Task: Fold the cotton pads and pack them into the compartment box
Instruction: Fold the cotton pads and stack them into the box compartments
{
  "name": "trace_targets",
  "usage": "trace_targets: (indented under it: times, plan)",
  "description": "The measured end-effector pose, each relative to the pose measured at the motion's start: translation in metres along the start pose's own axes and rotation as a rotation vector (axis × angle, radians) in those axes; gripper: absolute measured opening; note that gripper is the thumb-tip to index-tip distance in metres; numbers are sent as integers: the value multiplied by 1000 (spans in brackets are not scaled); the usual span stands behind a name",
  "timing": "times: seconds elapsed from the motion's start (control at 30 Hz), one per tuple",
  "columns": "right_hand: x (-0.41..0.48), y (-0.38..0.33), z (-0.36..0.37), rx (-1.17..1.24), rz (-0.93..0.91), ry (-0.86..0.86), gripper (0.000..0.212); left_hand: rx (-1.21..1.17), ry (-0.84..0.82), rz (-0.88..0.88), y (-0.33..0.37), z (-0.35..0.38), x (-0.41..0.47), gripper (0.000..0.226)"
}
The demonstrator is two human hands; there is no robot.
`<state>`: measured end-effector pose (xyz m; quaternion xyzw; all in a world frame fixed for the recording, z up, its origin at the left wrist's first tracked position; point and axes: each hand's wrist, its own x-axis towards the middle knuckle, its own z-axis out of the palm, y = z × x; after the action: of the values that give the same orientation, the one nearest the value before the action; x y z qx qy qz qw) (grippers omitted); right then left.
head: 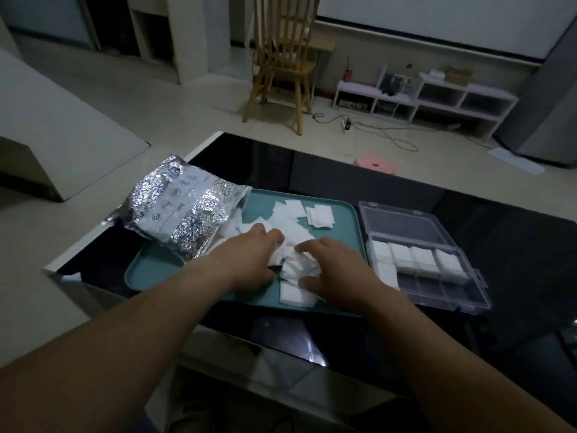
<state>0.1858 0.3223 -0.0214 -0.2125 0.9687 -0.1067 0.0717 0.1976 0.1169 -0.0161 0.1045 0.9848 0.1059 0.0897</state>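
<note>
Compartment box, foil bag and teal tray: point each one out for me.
compartment box [443, 290], head view, empty front compartment.
foil bag [178, 210], head view, printed middle.
teal tray [156, 270], head view, bare near-left corner.

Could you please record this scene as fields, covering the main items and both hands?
table: black, glossy
tray: teal, on the table
foil bag: overlaps the tray's left edge
cotton pads: loose pile on the tray
compartment box: clear, lid open, right of the tray; far row filled with pads
left hand: on the pile, grip unclear
right hand: on the pile, grip unclear
</note>
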Motion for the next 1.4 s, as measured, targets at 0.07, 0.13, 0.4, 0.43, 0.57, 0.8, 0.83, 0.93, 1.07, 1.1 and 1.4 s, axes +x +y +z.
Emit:
trace_targets:
  times: [0.07,0.13,0.4,0.43,0.57,0.8,0.83,0.93,1.07,1.1,1.4]
  plan:
    - [3,2,0,16,-10,-9,56,-20,57,27,0,2,4,28]
    - [6,6,-3,44,-20,-38,55,-22,130,14,-5,0,6,5]
    - [8,9,-26,320,4,104,56,-411,419,-50,1,-34,5,19]
    - [9,6,-27,407,41,167,50,-501,427,-51,4,-35,8,18]
    - [12,-6,-32,818,164,174,28,-805,326,-59,12,-33,9,17]
    - [12,-14,-28,918,254,200,6,-908,280,-90,24,-18,9,28]
    - [12,-16,-27,912,264,240,8,-955,266,-101,27,-17,8,33]
    - [8,-22,-30,917,198,295,19,-1228,139,-133,39,-18,6,33]
    - [4,-27,-35,993,109,241,24,-1452,124,-180,41,-22,9,23]
    - [3,-25,-35,1004,116,240,23,-1513,129,-207,39,-23,10,23]
    - [2,-31,-27,624,-95,500,11,-1802,-105,-175,43,-25,8,24]
